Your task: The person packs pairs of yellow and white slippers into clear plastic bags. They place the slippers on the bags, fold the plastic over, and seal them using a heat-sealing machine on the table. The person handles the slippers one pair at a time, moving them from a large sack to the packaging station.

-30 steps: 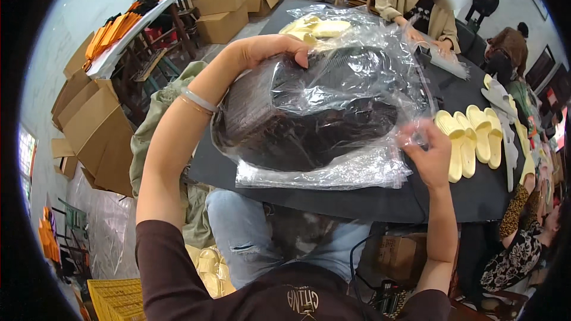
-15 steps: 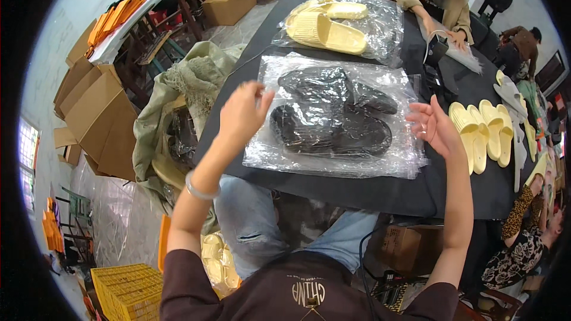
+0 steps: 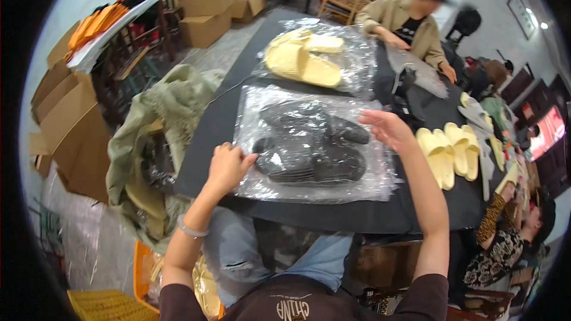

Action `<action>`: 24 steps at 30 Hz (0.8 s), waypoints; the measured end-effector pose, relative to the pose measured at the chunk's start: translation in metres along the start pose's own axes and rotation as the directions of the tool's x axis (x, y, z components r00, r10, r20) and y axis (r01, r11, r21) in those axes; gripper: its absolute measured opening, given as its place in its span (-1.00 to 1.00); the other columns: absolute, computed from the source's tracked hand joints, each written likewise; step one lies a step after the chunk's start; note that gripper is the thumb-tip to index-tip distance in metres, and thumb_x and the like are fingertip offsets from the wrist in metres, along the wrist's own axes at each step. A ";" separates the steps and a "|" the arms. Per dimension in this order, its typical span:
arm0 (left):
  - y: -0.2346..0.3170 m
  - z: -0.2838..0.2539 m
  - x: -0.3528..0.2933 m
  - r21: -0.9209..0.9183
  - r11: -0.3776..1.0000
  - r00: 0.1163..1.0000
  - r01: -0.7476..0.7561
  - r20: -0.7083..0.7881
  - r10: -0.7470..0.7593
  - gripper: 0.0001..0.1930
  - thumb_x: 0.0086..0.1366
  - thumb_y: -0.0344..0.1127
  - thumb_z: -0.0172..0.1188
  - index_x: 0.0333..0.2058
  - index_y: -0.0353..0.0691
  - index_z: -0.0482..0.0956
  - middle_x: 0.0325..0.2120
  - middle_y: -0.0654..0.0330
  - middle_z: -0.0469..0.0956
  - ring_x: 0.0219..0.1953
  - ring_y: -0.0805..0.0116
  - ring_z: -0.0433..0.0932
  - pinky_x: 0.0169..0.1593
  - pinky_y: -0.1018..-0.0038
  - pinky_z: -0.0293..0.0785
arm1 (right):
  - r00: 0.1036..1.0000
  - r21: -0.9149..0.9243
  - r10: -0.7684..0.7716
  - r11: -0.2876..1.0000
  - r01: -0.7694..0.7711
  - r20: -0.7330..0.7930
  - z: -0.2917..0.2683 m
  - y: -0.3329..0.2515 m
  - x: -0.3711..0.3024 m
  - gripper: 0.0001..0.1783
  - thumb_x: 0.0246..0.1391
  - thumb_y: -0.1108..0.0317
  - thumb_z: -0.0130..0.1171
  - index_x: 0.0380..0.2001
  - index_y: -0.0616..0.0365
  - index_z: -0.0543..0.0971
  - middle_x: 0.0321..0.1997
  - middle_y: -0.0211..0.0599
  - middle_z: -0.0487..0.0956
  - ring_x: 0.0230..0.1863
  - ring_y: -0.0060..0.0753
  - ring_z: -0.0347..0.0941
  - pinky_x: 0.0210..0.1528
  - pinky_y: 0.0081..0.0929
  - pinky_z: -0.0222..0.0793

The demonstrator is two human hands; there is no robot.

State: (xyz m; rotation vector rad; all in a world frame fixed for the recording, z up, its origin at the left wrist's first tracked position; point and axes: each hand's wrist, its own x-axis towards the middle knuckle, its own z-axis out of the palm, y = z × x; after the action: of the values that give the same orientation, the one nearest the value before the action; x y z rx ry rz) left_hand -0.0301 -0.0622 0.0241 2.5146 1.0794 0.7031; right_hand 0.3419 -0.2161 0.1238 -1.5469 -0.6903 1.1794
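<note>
A pair of black slide sandals (image 3: 297,163) lies inside a clear plastic bag (image 3: 372,193) on the dark tabletop in front of me. My left hand (image 3: 229,166) is at the bag's left edge, fingers bent downward and thumb apart, pointing toward the slides. Its fingertips are partly hidden, and I see nothing held in it. Over the bag's right part, my right hand (image 3: 389,131) is open and empty, its fingers pointing left toward a black slide's toe. Beyond them, a yellow pair of slides (image 3: 303,62) rests on another clear bag (image 3: 361,71).
Loose yellow slides (image 3: 437,160) stand at the table's right. Across the dark table (image 3: 208,125), a person (image 3: 410,18) handles clear plastic sheeting (image 3: 419,71). A green woven sack (image 3: 172,95) and cardboard cartons (image 3: 74,137) are to the left. Another person (image 3: 502,255) sits at lower right.
My left hand has come down to the bag's left edge, its thumb now extended. My right hand has moved in over the bag. The camera view has shifted, showing more of the room's far side.
</note>
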 end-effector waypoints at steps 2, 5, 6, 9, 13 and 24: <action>-0.006 -0.003 0.001 -0.044 0.999 1.000 0.014 0.027 -0.013 -0.61 0.13 -0.07 0.24 -0.60 -0.34 0.52 -0.50 -0.02 0.46 -0.33 0.02 0.42 -0.24 0.22 0.35 | 0.997 0.097 -0.059 0.994 0.054 0.053 0.011 -0.008 -0.001 -0.66 0.17 0.04 0.04 -0.13 0.01 0.53 -0.20 -0.49 0.57 -0.46 -0.80 0.35 -0.51 -0.87 0.19; -0.001 -0.013 0.002 -0.214 0.975 0.997 0.059 0.053 -0.048 -0.65 0.17 -0.12 0.23 -0.54 -0.34 0.48 -0.45 0.00 0.45 -0.29 0.08 0.43 -0.26 0.27 0.36 | 0.977 0.191 -0.210 0.958 0.213 -0.038 0.013 -0.026 -0.007 -0.71 0.23 0.08 -0.02 -0.18 0.01 0.54 -0.23 -0.50 0.55 -0.46 -0.80 0.35 -0.49 -0.83 0.24; 0.011 -0.020 0.000 -0.310 0.948 0.998 0.069 0.027 -0.064 -0.66 0.17 -0.15 0.23 -0.53 -0.36 0.46 -0.46 0.01 0.43 -0.32 0.13 0.44 -0.29 0.30 0.36 | 0.952 0.263 -0.270 0.917 0.299 -0.141 0.002 -0.022 0.004 -0.69 0.25 0.07 -0.04 -0.18 0.02 0.53 -0.21 -0.47 0.56 -0.50 -0.79 0.33 -0.49 -0.80 0.27; 0.024 -0.037 -0.014 -0.559 0.814 0.988 0.155 0.095 -0.123 -0.71 0.30 -0.22 0.12 -0.45 -0.33 0.33 -0.48 0.17 0.37 -0.57 0.46 0.49 -0.44 0.52 0.32 | 0.916 0.315 -0.392 0.883 0.348 0.086 -0.006 -0.029 -0.004 -0.62 0.25 0.02 -0.06 -0.15 0.10 0.50 0.05 -0.23 0.50 -0.52 -0.75 0.34 -0.51 -0.81 0.27; 0.002 -0.026 -0.037 -0.495 0.811 0.948 0.313 0.213 -0.236 -0.76 0.29 -0.32 0.12 -0.22 -0.34 0.31 -0.37 0.12 0.45 -0.59 0.49 0.52 -0.55 0.54 0.44 | 0.965 0.528 -0.141 0.849 0.002 0.223 0.005 -0.013 0.000 -0.53 0.30 0.05 -0.22 0.01 0.20 0.40 0.15 -0.10 0.41 -0.57 -0.64 0.36 -0.60 -0.80 0.24; 0.003 -0.021 -0.057 -0.756 0.606 0.965 0.249 0.246 -0.090 -0.33 0.20 -0.59 0.05 0.27 -0.02 0.14 -0.09 0.04 0.37 -0.44 0.49 0.47 -0.30 0.54 0.46 | 0.804 -0.721 -0.431 0.387 0.575 0.410 0.039 0.011 0.003 -0.58 0.00 0.20 0.25 -0.03 -0.01 0.54 -0.02 -0.31 0.55 0.05 -0.28 0.39 0.08 -0.32 0.25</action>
State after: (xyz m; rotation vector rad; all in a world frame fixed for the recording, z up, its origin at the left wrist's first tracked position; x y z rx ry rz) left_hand -0.0738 -0.1048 0.0253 1.6406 0.6987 0.6712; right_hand 0.3051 -0.2021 0.1131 -1.7546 -1.9025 0.4571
